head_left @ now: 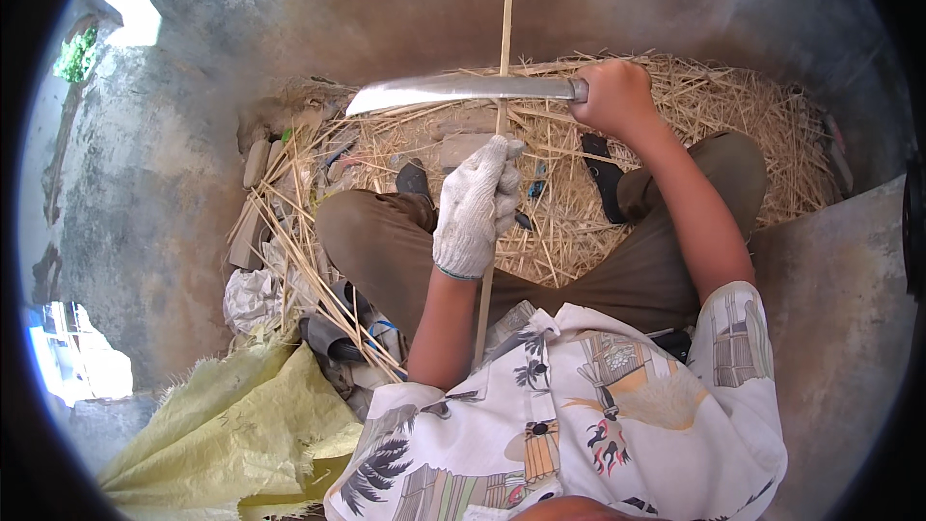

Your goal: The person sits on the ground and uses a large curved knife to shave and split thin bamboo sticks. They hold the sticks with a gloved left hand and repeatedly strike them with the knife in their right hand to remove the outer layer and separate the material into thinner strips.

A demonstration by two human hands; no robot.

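My left hand, in a white knitted glove, is closed around a thin, pale strip that looks like split bamboo. The strip stands nearly upright in the picture, from the top edge down past my forearm to my shirt. Bare and closed, my right hand grips the handle of a machete. Its long blade points left and crosses the strip just above the glove. The exact contact between blade and strip is hard to make out.
Shavings and split strips cover the ground around my legs. Several long strips lean at my left, beside a crumpled yellow-green woven sheet. Stained walls stand close on the left, ahead and right. Brick-like pieces lie by the left wall.
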